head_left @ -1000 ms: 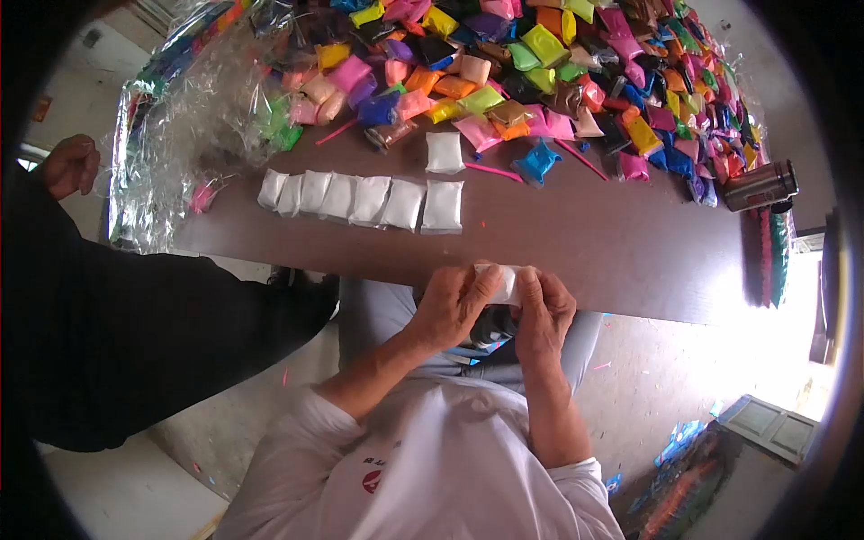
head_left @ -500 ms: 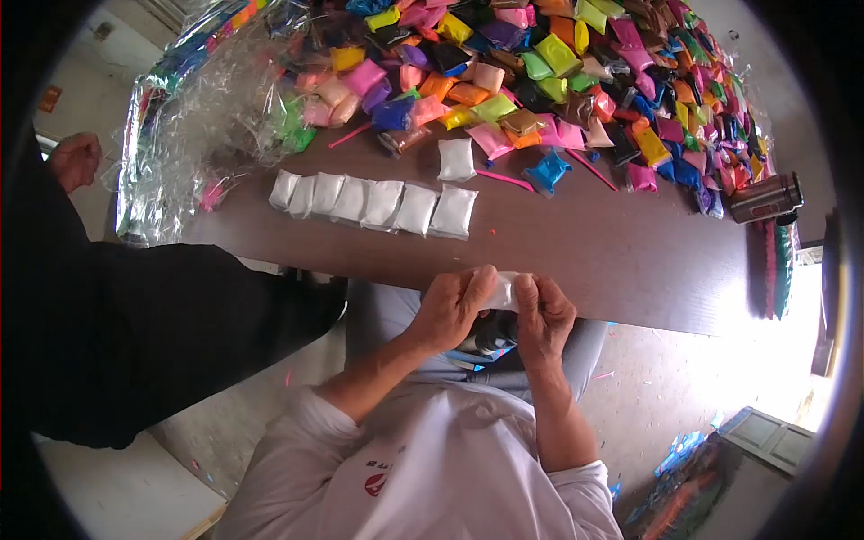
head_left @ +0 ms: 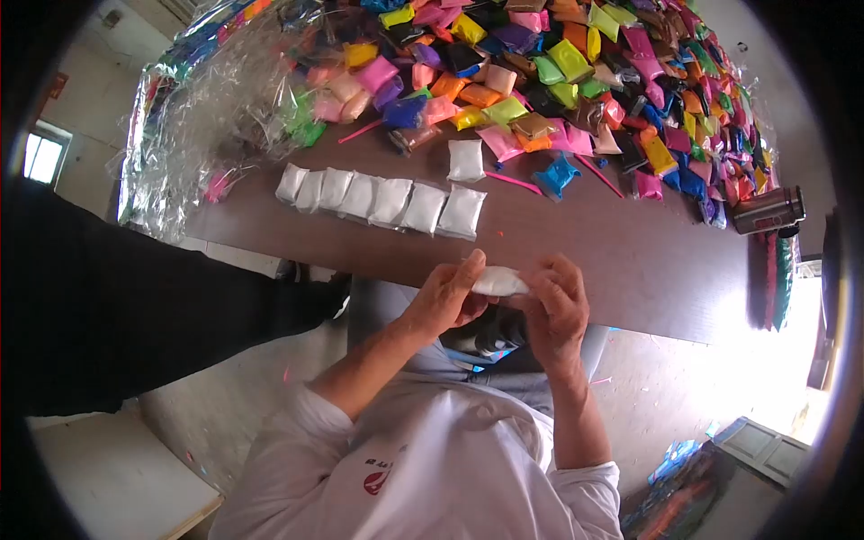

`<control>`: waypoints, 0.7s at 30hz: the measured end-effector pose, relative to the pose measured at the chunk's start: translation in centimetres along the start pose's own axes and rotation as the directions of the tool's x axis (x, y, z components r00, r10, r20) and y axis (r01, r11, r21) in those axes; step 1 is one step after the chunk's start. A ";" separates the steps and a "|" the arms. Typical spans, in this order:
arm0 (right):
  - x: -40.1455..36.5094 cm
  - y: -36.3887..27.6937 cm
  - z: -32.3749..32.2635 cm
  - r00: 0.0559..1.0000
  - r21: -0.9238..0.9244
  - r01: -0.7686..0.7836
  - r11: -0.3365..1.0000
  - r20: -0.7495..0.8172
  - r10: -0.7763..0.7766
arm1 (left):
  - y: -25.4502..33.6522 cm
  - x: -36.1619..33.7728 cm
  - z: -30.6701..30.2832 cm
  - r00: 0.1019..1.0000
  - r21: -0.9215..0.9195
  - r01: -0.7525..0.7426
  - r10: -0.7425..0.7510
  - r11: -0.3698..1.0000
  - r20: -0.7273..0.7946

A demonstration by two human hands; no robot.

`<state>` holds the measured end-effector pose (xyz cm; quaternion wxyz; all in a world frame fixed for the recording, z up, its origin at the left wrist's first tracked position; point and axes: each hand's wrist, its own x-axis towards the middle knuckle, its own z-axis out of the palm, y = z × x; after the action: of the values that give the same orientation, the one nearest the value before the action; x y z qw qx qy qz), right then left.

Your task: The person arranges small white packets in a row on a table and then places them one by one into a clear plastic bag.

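A small white packet (head_left: 499,282) is held over the front edge of the table, plump and lying sideways between my hands. My left hand (head_left: 447,292) grips its left end, thumb on top and fingers underneath. At the packet's right end, my right hand (head_left: 558,304) has its slightly blurred fingers bent around it. Beyond them, several similar white packets (head_left: 391,202) lie side by side in a slanting row. One more white packet (head_left: 466,160) sits just behind the row's right end.
A big heap of colourful packets (head_left: 567,63) covers the back of the brown table (head_left: 594,256). Crinkled clear plastic (head_left: 202,117) is at the left, a metal cup (head_left: 768,211) at the right. Pink sticks (head_left: 513,183) and a blue packet (head_left: 557,175) lie before the heap. A dark-clothed person (head_left: 135,315) stands left.
The white packet has turned and looks rounder between my hands. My right fingers have shifted from a thumb press to its end. The other person's hand at left has gone from view.
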<state>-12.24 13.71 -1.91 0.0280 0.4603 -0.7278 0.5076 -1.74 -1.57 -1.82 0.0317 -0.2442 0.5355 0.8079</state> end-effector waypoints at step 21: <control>-1.3 -2.4 1.4 0.741 0.452 -0.617 0.645 0.057 0.669 | 1.1 -0.3 1.5 0.900 0.431 -0.388 0.436 0.815 -0.013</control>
<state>-9.27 13.31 -1.52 -0.2175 0.1351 -0.7053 0.6610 -2.38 -0.61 -0.27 -0.1223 -0.1544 0.7367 0.6469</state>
